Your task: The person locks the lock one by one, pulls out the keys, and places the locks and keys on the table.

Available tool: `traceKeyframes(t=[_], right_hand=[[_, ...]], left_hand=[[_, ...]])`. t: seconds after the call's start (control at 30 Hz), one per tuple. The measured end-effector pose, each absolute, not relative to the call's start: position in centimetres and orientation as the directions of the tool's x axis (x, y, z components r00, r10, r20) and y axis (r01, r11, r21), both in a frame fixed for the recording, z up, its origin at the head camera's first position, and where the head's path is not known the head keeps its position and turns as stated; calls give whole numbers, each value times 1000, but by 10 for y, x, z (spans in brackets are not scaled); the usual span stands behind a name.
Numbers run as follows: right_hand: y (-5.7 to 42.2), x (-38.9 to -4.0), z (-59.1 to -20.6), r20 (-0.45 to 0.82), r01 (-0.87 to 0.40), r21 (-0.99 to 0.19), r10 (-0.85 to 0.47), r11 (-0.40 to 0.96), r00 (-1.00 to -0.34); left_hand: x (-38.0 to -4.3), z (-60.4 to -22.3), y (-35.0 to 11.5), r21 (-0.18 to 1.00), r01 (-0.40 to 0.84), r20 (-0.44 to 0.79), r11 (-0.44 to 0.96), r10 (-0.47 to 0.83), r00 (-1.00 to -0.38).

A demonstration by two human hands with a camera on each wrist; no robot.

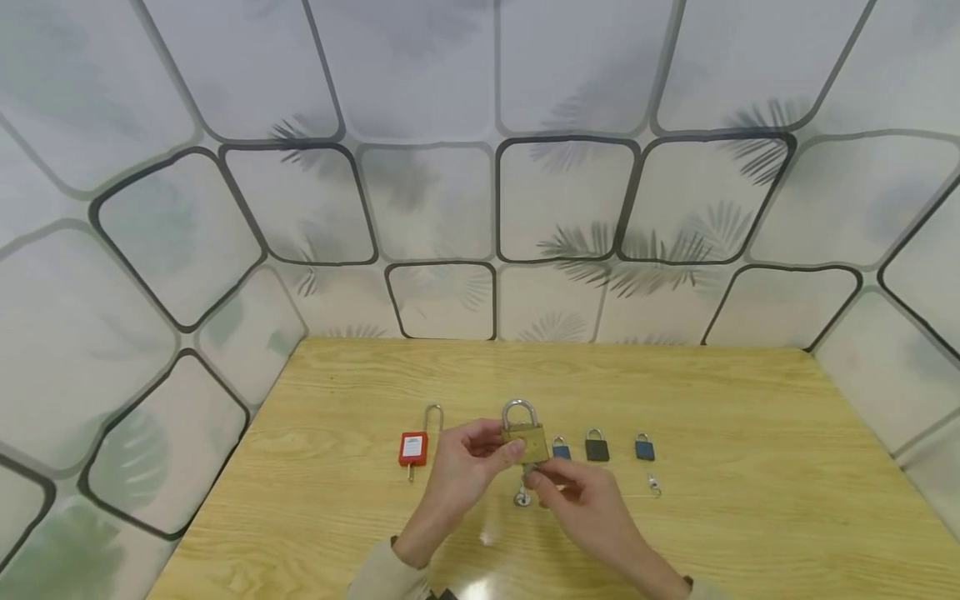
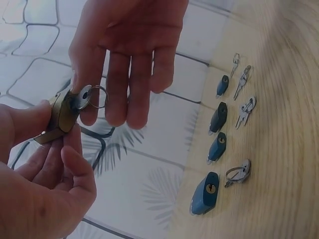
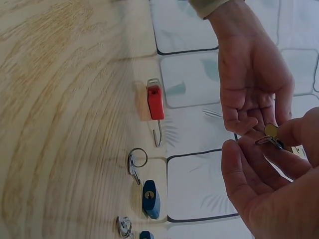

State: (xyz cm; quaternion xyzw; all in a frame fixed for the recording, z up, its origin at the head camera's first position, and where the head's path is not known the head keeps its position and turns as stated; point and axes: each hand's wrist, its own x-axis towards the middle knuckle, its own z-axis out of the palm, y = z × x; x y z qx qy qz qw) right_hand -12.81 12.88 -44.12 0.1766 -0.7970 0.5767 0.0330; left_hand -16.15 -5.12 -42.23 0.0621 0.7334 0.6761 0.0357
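Observation:
A brass padlock [image 1: 536, 447] with its steel shackle pointing up is held between the thumb and fingers of my left hand [image 1: 459, 467]. A key [image 2: 83, 97] sits at the padlock's bottom face, with a thin split ring [image 2: 101, 97] hanging from it. My right hand [image 1: 588, 504] pinches that key beneath the padlock; in the right wrist view its thumb lies against it. How deep the key is in the keyhole is hidden. Both hands are above the table, and the right hand's other fingers [image 2: 117, 94] stretch out loosely.
Left on the wooden table [image 1: 315, 500] is a red padlock [image 1: 412, 450] with its shackle out and a key below. To the right stand a blue padlock [image 1: 561, 451], a black one [image 1: 597, 451] and another blue one [image 1: 644, 449]. Loose keys [image 1: 654, 484] lie in front.

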Motion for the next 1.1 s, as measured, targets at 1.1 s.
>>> traceKeyframes(t=[1.1], right_hand=[[118,-119,-444,213,-238,-963,-176,131,-961]], left_hand=[[-168,-416,-50,993,-82,-81,-89,21,-997]])
